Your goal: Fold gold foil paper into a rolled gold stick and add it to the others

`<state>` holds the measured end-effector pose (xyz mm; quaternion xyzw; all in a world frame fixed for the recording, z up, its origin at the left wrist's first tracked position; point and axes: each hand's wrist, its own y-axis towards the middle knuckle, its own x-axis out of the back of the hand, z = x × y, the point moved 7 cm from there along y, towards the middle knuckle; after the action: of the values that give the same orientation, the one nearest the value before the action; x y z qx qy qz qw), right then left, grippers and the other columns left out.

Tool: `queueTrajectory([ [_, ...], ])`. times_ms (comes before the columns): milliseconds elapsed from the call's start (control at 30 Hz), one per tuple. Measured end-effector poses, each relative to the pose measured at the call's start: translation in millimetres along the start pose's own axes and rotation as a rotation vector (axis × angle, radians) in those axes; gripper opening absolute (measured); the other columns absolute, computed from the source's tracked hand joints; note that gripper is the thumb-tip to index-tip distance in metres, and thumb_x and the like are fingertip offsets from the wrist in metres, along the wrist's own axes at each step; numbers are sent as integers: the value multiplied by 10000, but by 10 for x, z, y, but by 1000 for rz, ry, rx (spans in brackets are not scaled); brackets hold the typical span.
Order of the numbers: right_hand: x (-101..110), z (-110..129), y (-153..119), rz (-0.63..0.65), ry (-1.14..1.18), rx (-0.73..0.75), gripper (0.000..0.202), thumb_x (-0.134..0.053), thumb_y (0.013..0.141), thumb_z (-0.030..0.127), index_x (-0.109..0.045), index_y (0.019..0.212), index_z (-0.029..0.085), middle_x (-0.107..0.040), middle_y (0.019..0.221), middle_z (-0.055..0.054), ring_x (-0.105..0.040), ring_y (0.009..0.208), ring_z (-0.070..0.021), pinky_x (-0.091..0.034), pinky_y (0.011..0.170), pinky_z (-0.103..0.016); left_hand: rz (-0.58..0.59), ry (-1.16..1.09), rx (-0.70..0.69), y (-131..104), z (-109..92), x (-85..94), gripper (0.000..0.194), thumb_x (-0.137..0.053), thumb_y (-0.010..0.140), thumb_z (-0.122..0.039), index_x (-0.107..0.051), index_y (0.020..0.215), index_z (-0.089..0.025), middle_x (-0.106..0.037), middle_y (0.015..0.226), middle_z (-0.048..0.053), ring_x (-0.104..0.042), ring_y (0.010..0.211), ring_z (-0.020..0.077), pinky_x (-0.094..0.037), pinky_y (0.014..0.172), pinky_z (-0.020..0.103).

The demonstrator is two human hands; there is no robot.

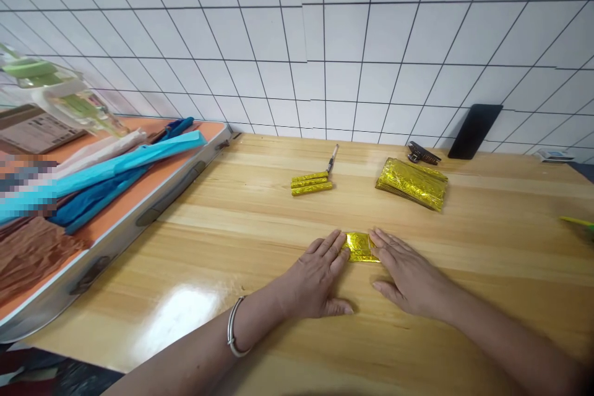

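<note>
A shiny gold foil sheet (pixel 359 247) lies flat on the wooden table (pixel 232 247). My left hand (pixel 320 275) presses on its left end, fingers stretched out and thumb apart. On its right end rests my right hand (pixel 408 272), with its fingers also laid out and the thumb spread. Both hands cover the ends of the sheet. Beyond them, several thin gold foil rolls (pixel 310 184) lie side by side, a pen (pixel 333 159) touching or close to their right end. A stack of gold foil sheets (pixel 412 183) sits farther right.
A dark hair clip (pixel 423 153) lies behind the stack. A black phone-like slab (pixel 475 131) leans against the tiled wall (pixel 343 31). At left, an orange-topped surface (pixel 185 151) carries blue and brown crepe paper (pixel 41 253), a box (pixel 34 128) and a green-lidded bottle (pixel 65 93).
</note>
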<state>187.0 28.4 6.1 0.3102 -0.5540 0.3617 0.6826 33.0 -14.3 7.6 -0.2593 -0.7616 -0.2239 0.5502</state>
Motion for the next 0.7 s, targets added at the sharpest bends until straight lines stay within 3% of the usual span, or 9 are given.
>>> queueTrajectory([
  [167, -16, 0, -21, -57, -35, 7, 608, -489, 858, 362, -351, 1357, 43, -217, 1480, -195, -137, 1378, -282, -244, 1103, -476, -2, 32, 3, -18, 11, -9, 946, -365, 768, -748, -228, 1409, -66, -134, 1483, 242, -58, 1378, 366, -193, 1067, 516],
  [267, -68, -1, -36, -33, -82, 16, 663, -444, 887, 380, -222, 1426, 64, -163, 1497, -177, -107, 1381, -283, -240, 1102, -484, -9, 45, -12, -50, 2, 4, 900, -362, 799, -713, -213, 1419, -77, -127, 1490, 223, -51, 1384, 344, -177, 1085, 494],
  [467, -123, -27, -50, 18, -122, 1, 676, -424, 901, 410, -170, 1448, 104, -107, 1508, -149, -81, 1381, -281, -226, 1107, -469, 44, 25, -58, -88, 71, 50, 873, -367, 819, -687, -191, 1435, -95, -140, 1497, 186, -60, 1389, 313, -156, 1109, 458],
  [700, -126, -50, -44, -12, -106, -4, 627, -417, 918, 373, -174, 1450, 145, -128, 1508, -119, -97, 1383, -250, -225, 1110, -438, 77, 35, -75, -54, 204, 54, 539, -289, 957, -443, -251, 1427, -181, -255, 1479, 104, -158, 1385, 220, -203, 1106, 402],
])
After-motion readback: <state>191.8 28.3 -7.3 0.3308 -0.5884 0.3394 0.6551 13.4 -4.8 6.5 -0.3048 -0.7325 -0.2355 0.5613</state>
